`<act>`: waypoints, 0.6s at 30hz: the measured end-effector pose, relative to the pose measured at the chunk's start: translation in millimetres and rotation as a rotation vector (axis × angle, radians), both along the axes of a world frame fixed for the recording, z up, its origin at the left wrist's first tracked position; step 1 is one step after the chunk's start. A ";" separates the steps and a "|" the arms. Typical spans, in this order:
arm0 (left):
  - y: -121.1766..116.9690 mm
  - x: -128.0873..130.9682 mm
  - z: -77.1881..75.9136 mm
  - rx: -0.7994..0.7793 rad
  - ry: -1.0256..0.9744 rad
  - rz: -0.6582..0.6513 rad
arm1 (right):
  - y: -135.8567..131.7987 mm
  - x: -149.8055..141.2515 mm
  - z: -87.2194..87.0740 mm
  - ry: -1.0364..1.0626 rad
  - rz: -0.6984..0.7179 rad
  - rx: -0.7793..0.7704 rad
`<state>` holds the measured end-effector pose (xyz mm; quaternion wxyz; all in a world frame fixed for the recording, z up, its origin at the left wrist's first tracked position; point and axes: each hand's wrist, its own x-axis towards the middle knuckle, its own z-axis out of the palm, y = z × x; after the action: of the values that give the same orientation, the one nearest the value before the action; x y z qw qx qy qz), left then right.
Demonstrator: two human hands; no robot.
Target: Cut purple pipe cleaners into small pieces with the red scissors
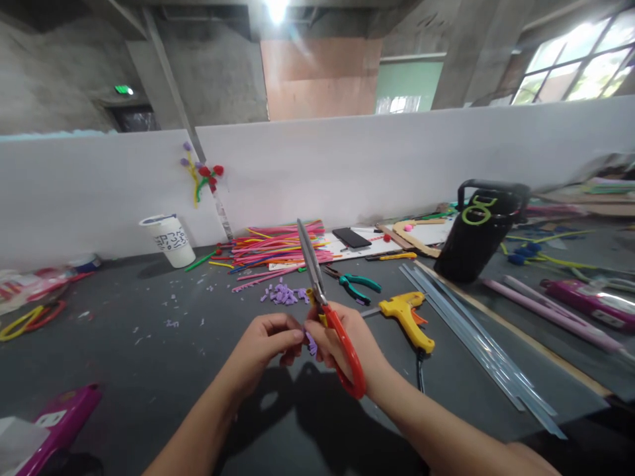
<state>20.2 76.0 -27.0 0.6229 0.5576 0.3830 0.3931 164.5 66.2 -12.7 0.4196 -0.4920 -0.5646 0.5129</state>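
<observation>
My right hand [354,334] is wrapped round scissors [346,350] with red handles, their metal blades pointing up and away. Between my hands is a small purple fringed piece [311,344], pinched by my left hand [270,342] and touched by the right fingers. The left thumb and forefinger are pressed together at its edge, which partly hides it. Just beyond my hands lies a heap of cut purple bits [284,293]. Teal-handled pliers [354,284] and a yellow glue gun [407,319] rest to the right of the scissors.
Coloured pipe cleaners [278,248] lie at the back beside a white cup [169,241] and a black phone [352,237]. Clear glue sticks [481,344] and a black bottle [479,231] stand or lie right. Yellow-and-red scissors [34,318] and a purple box [62,423] are left.
</observation>
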 end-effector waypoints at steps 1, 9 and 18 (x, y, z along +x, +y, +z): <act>0.2 -0.1 0.4 0.006 0.005 0.003 | 0.3 -0.1 -0.2 -0.003 0.004 0.005; -8.5 4.5 9.5 0.397 0.346 0.170 | -0.8 1.0 -0.8 0.039 -0.002 0.003; 3.0 -6.8 6.6 0.447 0.511 0.461 | -4.6 -2.5 1.1 0.045 -0.013 -0.032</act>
<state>13.4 79.0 -20.4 0.2667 0.6585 0.5453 0.4447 162.1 61.6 -11.6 0.4277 -0.4905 -0.5435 0.5302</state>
